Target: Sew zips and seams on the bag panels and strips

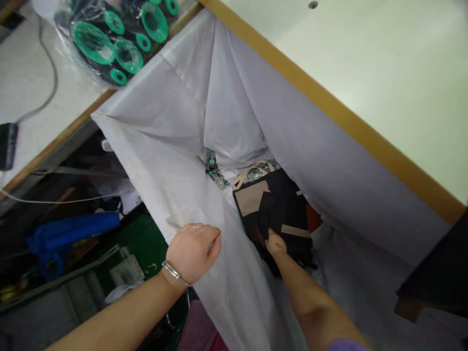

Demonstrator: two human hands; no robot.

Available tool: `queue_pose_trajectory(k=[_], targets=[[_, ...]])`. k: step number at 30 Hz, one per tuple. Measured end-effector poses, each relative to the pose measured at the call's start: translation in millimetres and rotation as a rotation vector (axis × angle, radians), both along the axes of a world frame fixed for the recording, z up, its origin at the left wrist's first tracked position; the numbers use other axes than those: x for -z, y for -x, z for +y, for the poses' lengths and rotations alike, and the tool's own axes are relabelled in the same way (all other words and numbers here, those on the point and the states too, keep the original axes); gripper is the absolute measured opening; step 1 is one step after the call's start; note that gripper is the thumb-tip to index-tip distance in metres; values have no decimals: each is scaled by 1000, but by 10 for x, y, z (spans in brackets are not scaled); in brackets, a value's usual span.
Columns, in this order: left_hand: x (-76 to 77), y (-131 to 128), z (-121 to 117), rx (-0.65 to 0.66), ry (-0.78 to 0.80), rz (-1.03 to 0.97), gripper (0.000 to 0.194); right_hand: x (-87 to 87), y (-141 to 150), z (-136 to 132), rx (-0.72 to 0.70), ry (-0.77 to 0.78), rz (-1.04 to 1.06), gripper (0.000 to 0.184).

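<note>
My left hand (193, 251), with a bracelet at the wrist, is closed at the edge of a large white cloth (157, 170) that hangs like a deep trough between two tables. The cloth wrinkles beside its knuckles. Down inside the trough my right hand (276, 243) pinches black fabric of a bag-like piece (285, 207) with tan patches and tan straps; its fingertips are partly hidden by the fabric. Beneath and behind this black piece lie clear plastic wrappings with green-rimmed items (212, 163). A bit of reddish-orange material (313, 218) shows at its right side.
A clear plastic bag of black rolls with green ends (126, 36) rests on the left table (22, 73). The right tabletop (383, 58) has a yellow-brown edge. Blue material (73, 234) and clutter lie below left. A dark object (435, 273) juts in at right.
</note>
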State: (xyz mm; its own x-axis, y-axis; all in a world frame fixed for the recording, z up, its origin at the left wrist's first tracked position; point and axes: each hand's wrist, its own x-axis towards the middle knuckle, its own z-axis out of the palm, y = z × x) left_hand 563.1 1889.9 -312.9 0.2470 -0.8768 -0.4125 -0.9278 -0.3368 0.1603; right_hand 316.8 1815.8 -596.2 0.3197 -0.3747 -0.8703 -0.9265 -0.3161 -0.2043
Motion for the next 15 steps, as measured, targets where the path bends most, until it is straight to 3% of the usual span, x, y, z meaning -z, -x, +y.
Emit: queue_pose_trajectory(k=[3,7,9,11,15], targets=[[-38,-30,26,2,-6,24,28,-84,305,-539,69,81,8,33],[-120,-69,28,9,-12,47,28,-395,448,-1072,108,241,-70,36],[-135,-85,25,8,-8,56,27,-469,276,-1106,85,298,-166,40],[-121,-95,27,9,-4,65,26,-410,-41,-997,36,309,-269,42],[-30,-100,42,13,26,63,24,10,-739,-559,-85,178,-341,39]])
